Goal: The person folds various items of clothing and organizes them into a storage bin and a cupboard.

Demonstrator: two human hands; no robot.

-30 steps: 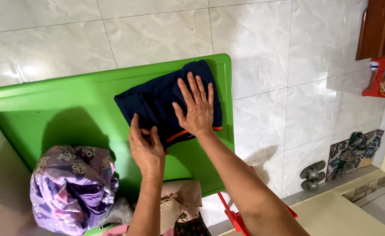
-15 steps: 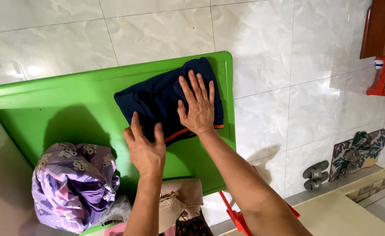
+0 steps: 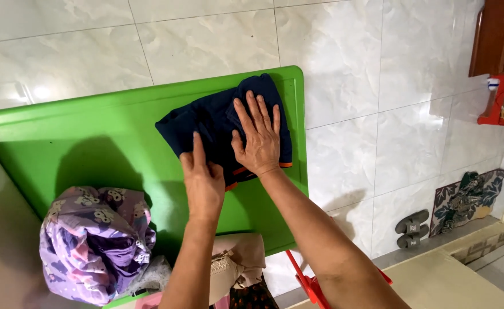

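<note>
A folded dark navy garment (image 3: pixel 206 123) with an orange trim lies on the right part of a green plastic table (image 3: pixel 92 149). My right hand (image 3: pixel 258 137) rests flat on the garment's right half, fingers spread. At the garment's near left edge my left hand (image 3: pixel 203 180) pushes on the fabric, index finger stretched forward. Neither hand grips anything.
A crumpled purple patterned cloth (image 3: pixel 94 243) sits at the table's near left corner, with beige fabric (image 3: pixel 235 266) beside it. White marble floor tiles surround the table. Grey slippers (image 3: pixel 411 229), a patterned mat (image 3: pixel 466 200), a red stool part (image 3: pixel 309 283) and a wooden cabinet (image 3: pixel 501 37) lie to the right.
My left hand slid right and forward along the garment's near edge, pushing its left side in so the fold became narrower. The right hand stayed pressed in place.
</note>
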